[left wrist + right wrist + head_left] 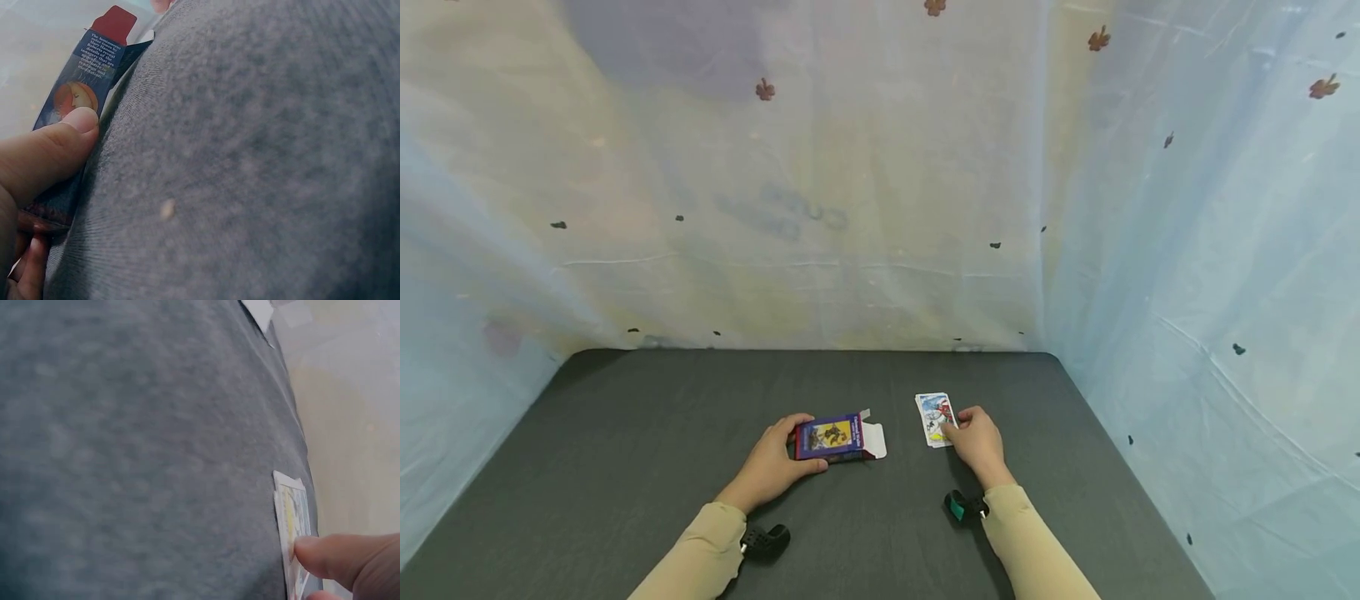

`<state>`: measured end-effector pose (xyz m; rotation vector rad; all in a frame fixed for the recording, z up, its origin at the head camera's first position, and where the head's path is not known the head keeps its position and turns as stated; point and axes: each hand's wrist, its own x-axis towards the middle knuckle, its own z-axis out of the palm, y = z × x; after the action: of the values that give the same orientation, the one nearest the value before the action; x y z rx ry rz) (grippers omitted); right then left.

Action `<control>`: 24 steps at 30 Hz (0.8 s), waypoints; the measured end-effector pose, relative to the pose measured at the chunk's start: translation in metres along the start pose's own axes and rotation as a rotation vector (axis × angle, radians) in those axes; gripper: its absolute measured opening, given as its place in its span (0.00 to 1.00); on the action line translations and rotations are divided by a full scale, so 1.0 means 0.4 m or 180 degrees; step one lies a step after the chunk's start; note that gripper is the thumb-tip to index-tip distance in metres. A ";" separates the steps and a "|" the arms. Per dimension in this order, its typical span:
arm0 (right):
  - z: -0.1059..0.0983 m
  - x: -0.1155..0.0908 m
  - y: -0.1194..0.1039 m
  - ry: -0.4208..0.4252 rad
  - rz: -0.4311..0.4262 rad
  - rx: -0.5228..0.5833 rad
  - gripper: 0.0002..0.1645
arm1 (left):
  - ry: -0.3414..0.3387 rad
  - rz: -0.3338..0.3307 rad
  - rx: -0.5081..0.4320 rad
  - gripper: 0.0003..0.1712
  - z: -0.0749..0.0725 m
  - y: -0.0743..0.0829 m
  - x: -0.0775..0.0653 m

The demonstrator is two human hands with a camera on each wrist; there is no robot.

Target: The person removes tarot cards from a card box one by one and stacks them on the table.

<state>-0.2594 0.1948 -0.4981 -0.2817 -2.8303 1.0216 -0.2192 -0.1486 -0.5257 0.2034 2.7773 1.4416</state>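
My left hand (770, 460) grips a purple-blue card box (831, 435) that lies on the dark cloth. The thumb lies along its near side and the fingers reach round its far left end. At the right end of the box the white flap (874, 440) stands open; whether anything is inside is hidden. To the right, a small stack of picture cards (934, 415) lies face up, slightly fanned. My right hand (981, 442) pinches the stack at its right edge, with the thumb (315, 553) on the top card. The other fingers are mostly hidden in the right wrist view.
Both hands work over a table with a dark grey cloth (685, 417). Its far edge meets a translucent plastic curtain (850, 208) with leaf-like spots, which also closes in both sides. Black straps with cameras (766, 542) sit on the wrists.
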 end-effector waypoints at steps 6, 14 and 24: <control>-0.004 0.000 0.005 -0.0059 0.0030 0.0035 0.24 | -0.0018 0.0019 -0.0013 0.46 0.002 0.002 0.001; -0.002 -0.010 0.010 -0.0031 0.0045 0.0183 0.25 | -0.0035 0.0067 -0.0007 0.48 0.002 -0.010 0.003; 0.010 -0.049 -0.015 0.0039 0.0122 -0.0044 0.44 | -0.0053 0.0073 0.0037 0.48 0.002 -0.008 0.006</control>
<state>-0.2420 0.1836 -0.4982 -0.3437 -2.8325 1.0046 -0.2218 -0.1492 -0.5286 0.2471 2.7798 1.4222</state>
